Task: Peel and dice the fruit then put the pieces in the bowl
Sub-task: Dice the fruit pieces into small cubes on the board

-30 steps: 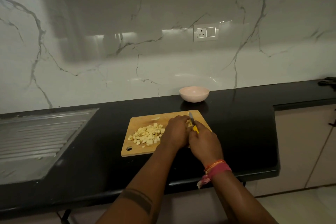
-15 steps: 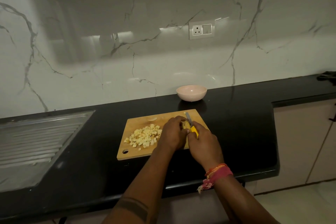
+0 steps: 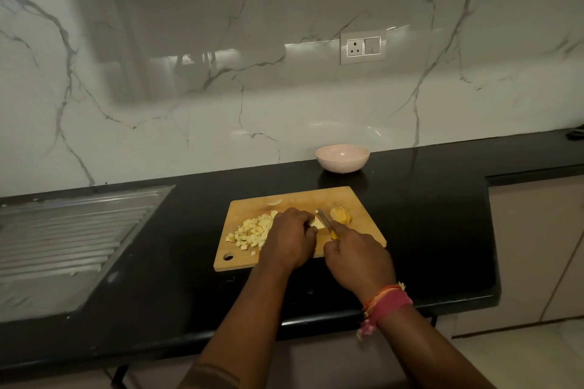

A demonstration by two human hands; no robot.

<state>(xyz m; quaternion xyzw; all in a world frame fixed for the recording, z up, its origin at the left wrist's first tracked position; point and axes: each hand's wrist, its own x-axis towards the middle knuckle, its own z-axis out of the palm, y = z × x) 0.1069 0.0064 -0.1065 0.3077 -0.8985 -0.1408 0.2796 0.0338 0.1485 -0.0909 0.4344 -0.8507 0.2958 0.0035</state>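
Yellow-handled knife (image 3: 327, 224) sits in my right hand (image 3: 357, 257), fist wrapped round the handle, blade angled down onto a pale fruit piece (image 3: 317, 222). My left hand (image 3: 292, 235) is curled over that piece, fingertips pressing it flat to the board so it won't skid under the blade (knuckles forward, tips tucked back, likely to keep clear of the edge). Both hands sit close together, near touching.

Just left of my left hand lies the diced pile (image 3: 251, 232), small cubes heaped together, pushed aside so the cutting spot stays free. Right of the blade sits a yellowish curled bit (image 3: 341, 215), looks like peel or a sliced remnant, can't tell which. A thin pale sliver (image 3: 273, 201) lies near the far edge of the wooden cutting board (image 3: 243, 257).

Board rests on the black bench (image 3: 426, 230), near its front edge. Pink bowl (image 3: 342, 158) stands behind the board by the marble wall, well apart from the cubes, seemingly empty. Steel draining board (image 3: 63, 240) off to the left.

Judgement: peeling looks done, dicing nearly finished, transfer to bowl not yet started.
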